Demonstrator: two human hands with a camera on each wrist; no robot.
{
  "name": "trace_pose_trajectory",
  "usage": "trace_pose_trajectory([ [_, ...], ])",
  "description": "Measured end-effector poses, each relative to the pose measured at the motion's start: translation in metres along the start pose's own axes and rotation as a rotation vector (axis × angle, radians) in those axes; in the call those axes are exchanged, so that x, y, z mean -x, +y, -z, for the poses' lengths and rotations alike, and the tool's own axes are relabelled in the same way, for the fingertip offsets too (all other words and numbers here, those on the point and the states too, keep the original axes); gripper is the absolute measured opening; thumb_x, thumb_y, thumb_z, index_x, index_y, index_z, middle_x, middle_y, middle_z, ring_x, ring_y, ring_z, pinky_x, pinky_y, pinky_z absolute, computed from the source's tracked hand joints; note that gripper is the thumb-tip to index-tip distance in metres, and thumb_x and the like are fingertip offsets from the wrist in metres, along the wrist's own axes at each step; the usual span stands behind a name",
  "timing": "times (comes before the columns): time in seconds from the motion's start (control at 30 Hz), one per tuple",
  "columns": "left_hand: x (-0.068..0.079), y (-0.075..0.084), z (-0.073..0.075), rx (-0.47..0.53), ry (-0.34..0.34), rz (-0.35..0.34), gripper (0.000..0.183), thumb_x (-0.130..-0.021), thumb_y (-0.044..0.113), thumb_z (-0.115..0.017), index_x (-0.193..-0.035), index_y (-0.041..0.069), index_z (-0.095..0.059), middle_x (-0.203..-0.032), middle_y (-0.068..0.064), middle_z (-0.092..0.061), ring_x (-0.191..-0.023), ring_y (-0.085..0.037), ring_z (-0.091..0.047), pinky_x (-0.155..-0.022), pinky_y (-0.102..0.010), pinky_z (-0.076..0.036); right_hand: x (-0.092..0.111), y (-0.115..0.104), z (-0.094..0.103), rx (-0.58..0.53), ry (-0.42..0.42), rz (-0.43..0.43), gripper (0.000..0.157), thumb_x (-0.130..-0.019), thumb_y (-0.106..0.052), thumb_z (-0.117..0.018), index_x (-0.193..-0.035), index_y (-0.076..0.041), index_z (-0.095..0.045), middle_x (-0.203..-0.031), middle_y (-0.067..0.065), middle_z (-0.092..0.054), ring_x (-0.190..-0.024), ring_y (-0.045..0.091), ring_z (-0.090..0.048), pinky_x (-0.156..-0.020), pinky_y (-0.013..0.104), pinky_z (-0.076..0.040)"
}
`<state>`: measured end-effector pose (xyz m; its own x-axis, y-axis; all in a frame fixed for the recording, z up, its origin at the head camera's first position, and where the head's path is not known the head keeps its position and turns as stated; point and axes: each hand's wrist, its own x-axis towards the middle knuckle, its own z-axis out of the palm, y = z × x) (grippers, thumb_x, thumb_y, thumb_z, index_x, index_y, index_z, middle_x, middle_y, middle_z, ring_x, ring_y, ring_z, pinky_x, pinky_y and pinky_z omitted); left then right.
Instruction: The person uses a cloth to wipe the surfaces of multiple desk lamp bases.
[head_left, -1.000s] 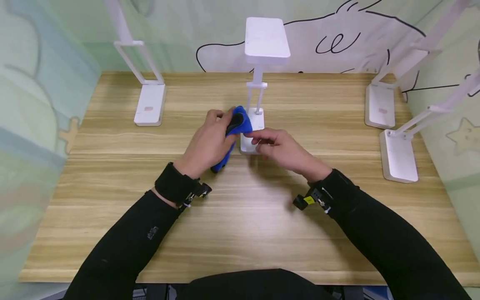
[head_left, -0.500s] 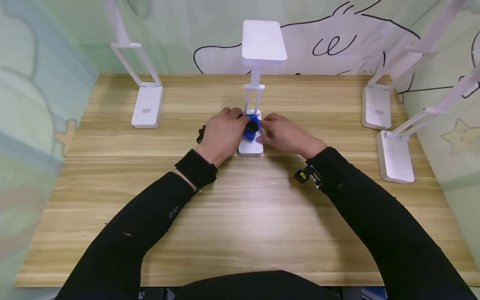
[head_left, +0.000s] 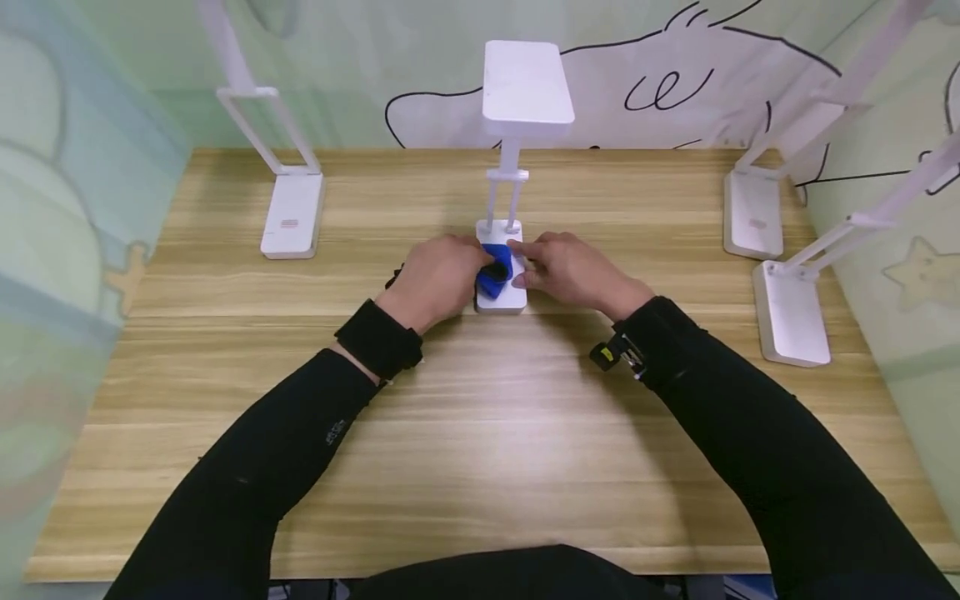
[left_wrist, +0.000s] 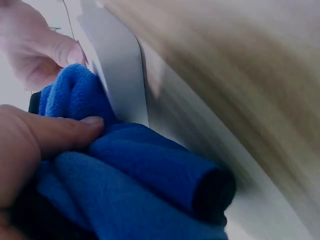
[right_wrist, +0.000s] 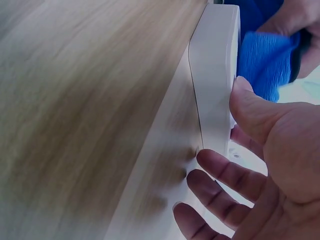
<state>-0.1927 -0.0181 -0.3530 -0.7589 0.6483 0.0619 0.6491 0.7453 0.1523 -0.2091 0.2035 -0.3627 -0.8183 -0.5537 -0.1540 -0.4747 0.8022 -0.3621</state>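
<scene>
A white desk lamp stands mid-table, its flat base facing me and its square white head above. My left hand grips a bunched blue cloth with black edging, which lies against the top of that base. In the left wrist view, the thumb presses into the folds of the cloth. My right hand touches the base from the right. The right wrist view has its thumb on the base's top edge and the other fingers spread loosely beside it.
A second white lamp stands at the back left. Two more are at the right, one base behind the other base. A printed wall covering rises behind the wooden table.
The blue cloth has come down onto the lamp base, then slid slightly toward me with the left hand. My right hand has moved up against the base's right side.
</scene>
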Motion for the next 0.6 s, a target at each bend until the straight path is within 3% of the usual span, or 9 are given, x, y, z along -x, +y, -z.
trace_pose_trajectory([
  [0.1,-0.002,-0.001,0.002,0.006,-0.007,0.005,0.024,-0.094,0.007,-0.051,-0.107,0.011,-0.071,-0.100,-0.005,-0.069,-0.088,-0.020,-0.062,-0.076,-0.040,-0.056,-0.002,0.001,-0.001,-0.015,-0.002,0.006,0.062,-0.092,-0.034,-0.066,-0.144,-0.010,-0.044,-0.112,0.019,-0.062,-0.103,0.033,-0.055,-0.093,0.049,-0.043],
  [0.27,-0.012,-0.009,0.001,0.023,-0.029,0.077,0.025,-0.092,0.007,-0.054,-0.111,0.012,-0.069,-0.105,-0.006,-0.069,-0.093,-0.022,-0.062,-0.080,-0.040,-0.055,-0.004,0.000,-0.003,-0.027,-0.021,0.010,0.059,-0.093,-0.032,-0.064,-0.144,-0.009,-0.044,-0.117,0.021,-0.061,-0.107,0.034,-0.055,-0.096,0.050,-0.043],
  [0.37,-0.005,-0.009,-0.001,0.054,-0.045,0.012,0.031,-0.089,0.002,-0.053,-0.114,0.011,-0.069,-0.107,-0.007,-0.069,-0.095,-0.023,-0.061,-0.086,-0.039,-0.052,-0.004,-0.001,-0.005,-0.022,-0.032,0.012,0.059,-0.095,-0.033,-0.062,-0.146,-0.011,-0.042,-0.117,0.021,-0.060,-0.108,0.034,-0.054,-0.099,0.052,-0.040],
  [0.5,0.010,-0.003,-0.007,0.142,-0.041,-0.134,0.039,-0.085,-0.003,-0.050,-0.118,0.008,-0.069,-0.111,-0.009,-0.068,-0.102,-0.023,-0.060,-0.097,-0.039,-0.045,-0.002,0.000,-0.003,-0.001,-0.040,-0.019,0.060,-0.095,-0.032,-0.061,-0.148,-0.014,-0.039,-0.118,0.022,-0.059,-0.108,0.036,-0.053,-0.100,0.054,-0.039],
  [0.6,0.024,-0.002,-0.012,0.202,-0.044,-0.189,0.042,-0.084,-0.005,-0.050,-0.120,0.008,-0.068,-0.115,-0.008,-0.067,-0.109,-0.023,-0.057,-0.101,-0.039,-0.042,-0.001,-0.001,-0.002,0.002,-0.051,-0.052,0.061,-0.095,-0.033,-0.060,-0.149,-0.016,-0.037,-0.120,0.022,-0.058,-0.107,0.035,-0.053,-0.097,0.052,-0.041],
])
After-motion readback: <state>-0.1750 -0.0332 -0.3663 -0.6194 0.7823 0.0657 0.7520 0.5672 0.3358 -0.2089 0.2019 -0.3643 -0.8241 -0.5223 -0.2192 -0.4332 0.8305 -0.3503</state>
